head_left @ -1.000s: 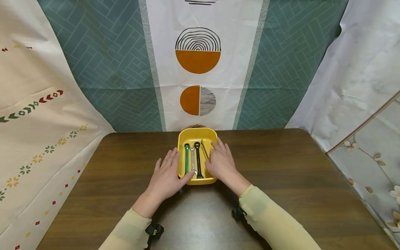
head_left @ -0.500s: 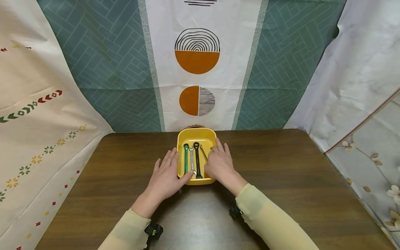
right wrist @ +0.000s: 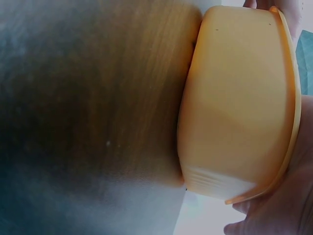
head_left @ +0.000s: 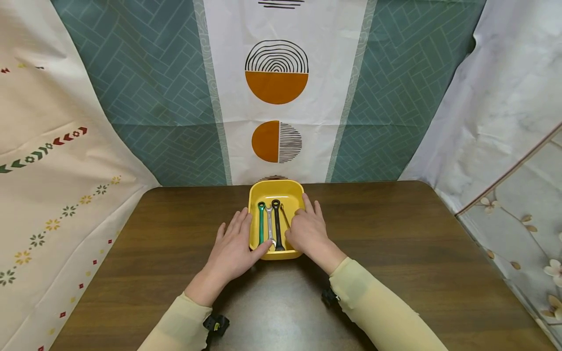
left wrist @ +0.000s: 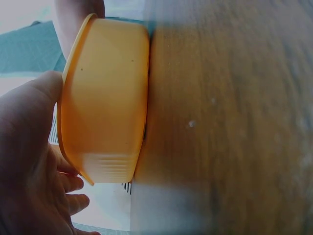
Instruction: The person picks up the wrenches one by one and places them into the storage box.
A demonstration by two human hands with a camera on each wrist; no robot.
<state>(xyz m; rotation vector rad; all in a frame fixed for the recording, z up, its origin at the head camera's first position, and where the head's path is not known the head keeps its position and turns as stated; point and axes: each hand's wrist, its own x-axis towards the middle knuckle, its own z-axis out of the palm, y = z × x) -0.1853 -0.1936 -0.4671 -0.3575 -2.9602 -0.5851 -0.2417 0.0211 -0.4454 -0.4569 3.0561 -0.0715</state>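
Note:
A yellow tray [head_left: 276, 255] stands on the table, with several wrenches lying lengthwise inside. From left to right they are a green wrench [head_left: 261, 224], a silver wrench [head_left: 270, 225], a black wrench [head_left: 277, 226] and a thin gold-coloured wrench [head_left: 284, 215]. My left hand [head_left: 232, 248] lies along the tray's left side, fingers extended, its thumb over the near left corner of the rim. My right hand [head_left: 309, 231] reaches over the right rim and pinches the gold-coloured wrench, whose lower end it hides. Its other fingers stretch outside the tray's right wall.
The brown wooden table [head_left: 175, 214] extends on both sides of the tray. A patterned cloth [head_left: 281, 146] hangs right behind its far edge. Light cloths hang at left and right. A dark wrist camera [head_left: 216, 324] is strapped at each sleeve.
The gold-coloured wrench has slid slightly toward me and to the left under my right hand, which shifted the same way. My left hand and the other wrenches look unmoved.

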